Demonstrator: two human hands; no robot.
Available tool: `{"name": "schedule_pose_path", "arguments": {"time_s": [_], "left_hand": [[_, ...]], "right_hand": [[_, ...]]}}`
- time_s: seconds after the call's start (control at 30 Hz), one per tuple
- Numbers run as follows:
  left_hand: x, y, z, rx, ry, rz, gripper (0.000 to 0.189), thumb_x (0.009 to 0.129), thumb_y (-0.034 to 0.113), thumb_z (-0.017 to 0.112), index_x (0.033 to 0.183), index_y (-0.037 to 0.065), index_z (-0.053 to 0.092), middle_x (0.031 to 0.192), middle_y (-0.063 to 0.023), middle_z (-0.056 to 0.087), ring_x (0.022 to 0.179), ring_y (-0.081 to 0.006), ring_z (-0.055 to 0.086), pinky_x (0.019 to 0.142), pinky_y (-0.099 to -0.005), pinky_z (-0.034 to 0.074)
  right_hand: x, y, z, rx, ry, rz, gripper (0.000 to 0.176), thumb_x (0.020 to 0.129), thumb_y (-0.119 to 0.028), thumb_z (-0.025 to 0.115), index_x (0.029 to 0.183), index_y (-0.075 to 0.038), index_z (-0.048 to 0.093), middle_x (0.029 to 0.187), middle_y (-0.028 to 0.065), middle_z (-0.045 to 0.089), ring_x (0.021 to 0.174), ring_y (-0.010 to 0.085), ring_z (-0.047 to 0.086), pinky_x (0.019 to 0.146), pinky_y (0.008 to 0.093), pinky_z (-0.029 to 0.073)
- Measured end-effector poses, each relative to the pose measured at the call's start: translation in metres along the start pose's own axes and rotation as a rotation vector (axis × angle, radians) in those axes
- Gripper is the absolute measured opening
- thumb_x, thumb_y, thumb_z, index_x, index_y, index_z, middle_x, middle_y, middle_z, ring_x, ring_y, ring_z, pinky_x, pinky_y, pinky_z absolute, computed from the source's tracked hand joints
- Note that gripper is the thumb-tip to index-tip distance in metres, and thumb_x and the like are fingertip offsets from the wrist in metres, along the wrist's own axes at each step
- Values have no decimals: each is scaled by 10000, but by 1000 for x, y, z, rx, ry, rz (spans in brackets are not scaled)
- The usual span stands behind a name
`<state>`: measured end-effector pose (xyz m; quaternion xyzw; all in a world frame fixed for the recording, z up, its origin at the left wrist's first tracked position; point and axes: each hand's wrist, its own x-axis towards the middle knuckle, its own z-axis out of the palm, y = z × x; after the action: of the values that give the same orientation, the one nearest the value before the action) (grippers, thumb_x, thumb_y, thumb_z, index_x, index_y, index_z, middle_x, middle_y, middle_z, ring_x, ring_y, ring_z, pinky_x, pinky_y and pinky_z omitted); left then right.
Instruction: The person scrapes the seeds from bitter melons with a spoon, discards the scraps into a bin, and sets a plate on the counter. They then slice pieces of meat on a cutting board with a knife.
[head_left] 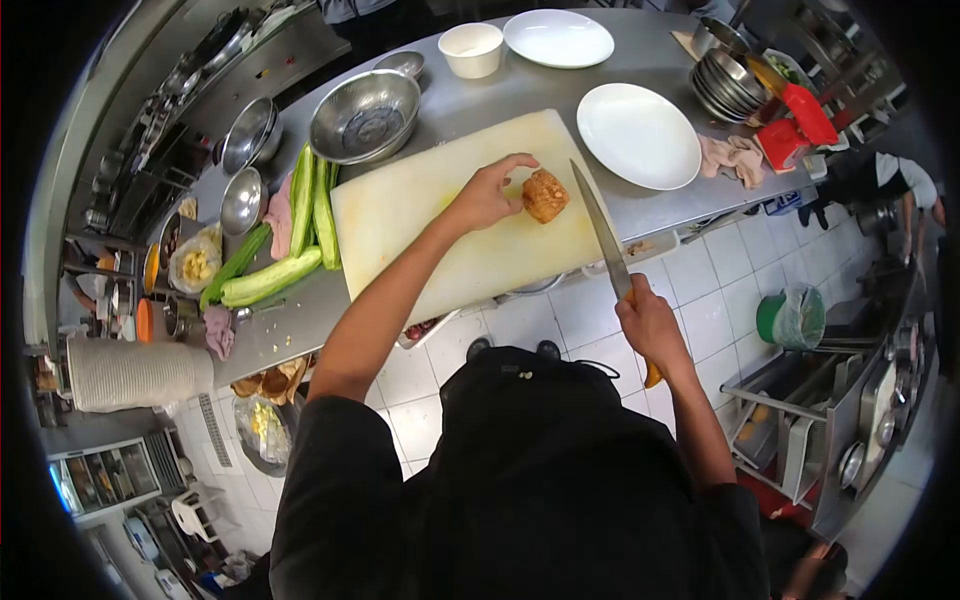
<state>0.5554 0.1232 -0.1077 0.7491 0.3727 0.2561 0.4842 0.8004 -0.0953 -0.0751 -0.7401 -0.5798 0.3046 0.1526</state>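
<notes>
A golden-brown chunk of food [545,196] with a rough, crusty surface sits toward the right end of the white cutting board [400,215]. Around its left side curve the fingers of my left hand [488,196], spread apart, with thumb and forefinger close to the chunk. My right hand [650,322] is closed on the yellow handle of a long kitchen knife [603,228]. The blade points away from me, its tip over the board's right edge, just right of the chunk. Several peeled green vegetables, long like cucumbers [301,205], lie left of the board.
Past the board are a metal colander [365,115], a white tub [471,50] and two white plates [638,135]. To the right stand stacked metal bowls [728,85], a cloth [733,158] and a red container [785,140]. A person [895,185] is at far right.
</notes>
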Motion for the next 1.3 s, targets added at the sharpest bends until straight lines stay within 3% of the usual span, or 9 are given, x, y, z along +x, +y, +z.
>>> {"name": "schedule_pose_path", "arguments": {"time_s": [0.13, 0.33, 0.63, 0.83, 1.13, 1.3], "left_hand": [[-25, -18, 29, 7, 387, 10, 490, 738, 103, 790, 1166, 66, 554, 1235, -103, 549, 1144, -234, 544, 879, -384, 507], [-34, 3, 71, 12, 618, 57, 519, 703, 168, 830, 1115, 30, 545, 1175, -138, 538, 1084, -263, 550, 858, -387, 513], [-18, -23, 60, -86, 507, 218, 460, 702, 115, 809, 1085, -22, 593, 1165, -144, 552, 977, -263, 623, 862, -341, 550], [-19, -22, 59, -69, 492, 178, 440, 740, 92, 803, 1108, -16, 588, 1194, -114, 553, 998, -232, 644, 898, -333, 552], [-19, -20, 57, -85, 463, 167, 468, 698, 117, 806, 1089, -28, 593, 1157, -136, 553, 982, -259, 638, 892, -341, 544], [-20, -21, 59, -95, 481, 168, 464, 708, 74, 807, 1111, -6, 590, 1189, -104, 562, 983, -223, 644, 884, -322, 548]], "right_hand": [[-4, -4, -6, -8, 21, 1, 249, 928, -179, 558, 1086, 3, 495, 805, 287, 653, 802, 500, 628, 736, 555, 487], [-22, -46, -39, -24, -8, -41, 227, 935, -169, 557, 1094, -13, 513, 778, 255, 648, 767, 473, 629, 715, 521, 481], [-25, -71, -49, -86, -100, -31, 240, 941, -160, 555, 1126, -10, 527, 748, 226, 636, 765, 436, 634, 709, 490, 476], [-24, -76, -48, -86, -116, 16, 254, 942, -167, 555, 1131, -1, 524, 731, 229, 633, 770, 443, 634, 720, 502, 468], [-10, -82, -49, -201, -128, -66, 217, 933, -159, 549, 1061, 12, 510, 750, 265, 637, 793, 472, 627, 738, 545, 463], [12, -89, -39, -266, -114, -108, 231, 928, -156, 531, 1053, 38, 515, 770, 274, 644, 792, 475, 628, 751, 549, 472]]}}
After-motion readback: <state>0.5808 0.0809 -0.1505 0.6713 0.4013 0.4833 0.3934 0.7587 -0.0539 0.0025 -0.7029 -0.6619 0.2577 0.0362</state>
